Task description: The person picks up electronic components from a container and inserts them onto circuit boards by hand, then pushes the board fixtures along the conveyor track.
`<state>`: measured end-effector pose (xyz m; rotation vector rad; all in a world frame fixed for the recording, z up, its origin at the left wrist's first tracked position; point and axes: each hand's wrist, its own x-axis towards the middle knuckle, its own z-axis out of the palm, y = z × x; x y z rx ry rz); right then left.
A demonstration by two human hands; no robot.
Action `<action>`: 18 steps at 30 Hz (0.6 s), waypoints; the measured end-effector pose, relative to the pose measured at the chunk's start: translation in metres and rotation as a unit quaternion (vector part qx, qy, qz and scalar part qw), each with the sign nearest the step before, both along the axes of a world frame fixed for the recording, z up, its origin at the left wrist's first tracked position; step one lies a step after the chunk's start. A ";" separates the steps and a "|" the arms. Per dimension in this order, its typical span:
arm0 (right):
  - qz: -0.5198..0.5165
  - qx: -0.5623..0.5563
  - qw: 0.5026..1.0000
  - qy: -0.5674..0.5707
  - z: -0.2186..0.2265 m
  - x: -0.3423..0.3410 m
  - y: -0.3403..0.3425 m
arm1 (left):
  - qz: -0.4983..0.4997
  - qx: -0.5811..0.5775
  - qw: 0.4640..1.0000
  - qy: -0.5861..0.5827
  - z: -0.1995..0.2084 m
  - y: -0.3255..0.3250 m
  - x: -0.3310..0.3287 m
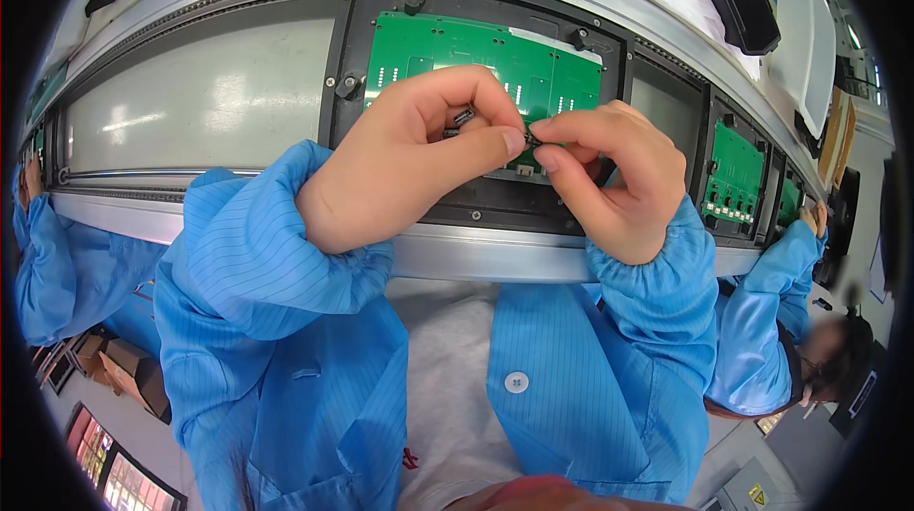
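Note:
My left hand (409, 154) and my right hand (619, 163) meet at the fingertips over a green circuit board (447, 40). Pinched between thumb and forefinger of each is a tiny dark part (531, 139), too small to name. Another small black component with a metallic face (464, 117) shows inside the curled fingers of my left hand. The board lies in a black frame (357, 44) with dark knobs at its edges. My hands hide the middle of the board, and a small white connector (524, 170) shows at its near edge.
The frame rides on a conveyor with metal rails (457, 254). Another green board (735, 173) sits farther right in its own frame. Black bins (740, 4) stand beyond the far rail. Co-workers in blue sleeves (776, 273) are at both sides.

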<state>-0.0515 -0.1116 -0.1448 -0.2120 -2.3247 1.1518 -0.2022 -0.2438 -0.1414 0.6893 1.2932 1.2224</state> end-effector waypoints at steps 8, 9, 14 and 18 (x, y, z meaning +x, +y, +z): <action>-0.086 -0.093 0.972 -0.196 0.009 0.014 0.030 | 0.042 -0.006 0.975 -0.217 -0.003 0.000 -0.008; -0.071 -0.038 0.976 -0.203 0.003 0.016 0.036 | 0.073 -0.001 0.973 -0.220 -0.002 -0.001 -0.009; -0.020 0.092 0.966 -0.239 -0.005 0.017 0.039 | 0.147 -0.003 0.971 -0.189 0.008 0.001 -0.010; 0.001 0.115 0.956 -0.269 -0.006 0.015 0.034 | 0.154 -0.017 0.977 -0.148 0.008 0.000 -0.009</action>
